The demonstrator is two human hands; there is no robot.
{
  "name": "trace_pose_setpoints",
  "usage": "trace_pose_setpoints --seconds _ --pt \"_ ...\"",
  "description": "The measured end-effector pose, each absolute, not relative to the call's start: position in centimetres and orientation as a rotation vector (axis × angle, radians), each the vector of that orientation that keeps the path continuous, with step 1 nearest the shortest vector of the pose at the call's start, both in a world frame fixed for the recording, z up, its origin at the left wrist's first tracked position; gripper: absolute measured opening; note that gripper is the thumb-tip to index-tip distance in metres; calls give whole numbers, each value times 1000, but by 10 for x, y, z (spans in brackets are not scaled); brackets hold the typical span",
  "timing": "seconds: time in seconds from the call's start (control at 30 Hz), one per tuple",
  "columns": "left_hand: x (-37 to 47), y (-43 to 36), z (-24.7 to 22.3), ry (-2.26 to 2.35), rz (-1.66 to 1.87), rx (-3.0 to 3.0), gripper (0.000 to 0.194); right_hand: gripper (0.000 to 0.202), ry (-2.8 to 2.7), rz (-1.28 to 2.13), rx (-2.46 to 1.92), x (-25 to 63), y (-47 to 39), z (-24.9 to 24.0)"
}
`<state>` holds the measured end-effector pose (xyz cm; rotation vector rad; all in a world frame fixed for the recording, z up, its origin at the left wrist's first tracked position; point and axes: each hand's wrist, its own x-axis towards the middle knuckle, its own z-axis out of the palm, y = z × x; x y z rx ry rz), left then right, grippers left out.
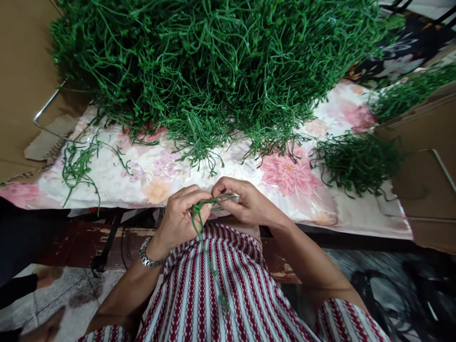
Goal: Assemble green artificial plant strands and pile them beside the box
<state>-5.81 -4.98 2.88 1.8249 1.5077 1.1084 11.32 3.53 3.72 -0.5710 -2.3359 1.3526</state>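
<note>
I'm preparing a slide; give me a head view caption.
Left hand and right hand pinching a green sprig, with greenery piled on floral cloth.

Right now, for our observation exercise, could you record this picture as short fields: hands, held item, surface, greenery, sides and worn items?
Hands: left hand and right hand close together, both pinching
Held item: green sprig, one end hanging down
Surface: floral tablecloth
Greenery: large heap at the far side; loose sprigs left; small bunch right
Sides: left cardboard; right cardboard
Worn items: striped garment; metal watch on left wrist
</note>
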Motion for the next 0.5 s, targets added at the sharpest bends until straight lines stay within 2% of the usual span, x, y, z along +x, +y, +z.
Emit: trace_pose_setpoints --seconds 0.23,0.5 --pt "-53 -49 25 1515 1206 1537 13 13 -2355 993 -530 110 32 29" --pt "-51 -49 25 1591 1169 1558 14 16 -2511 897 -446 112 40 33"
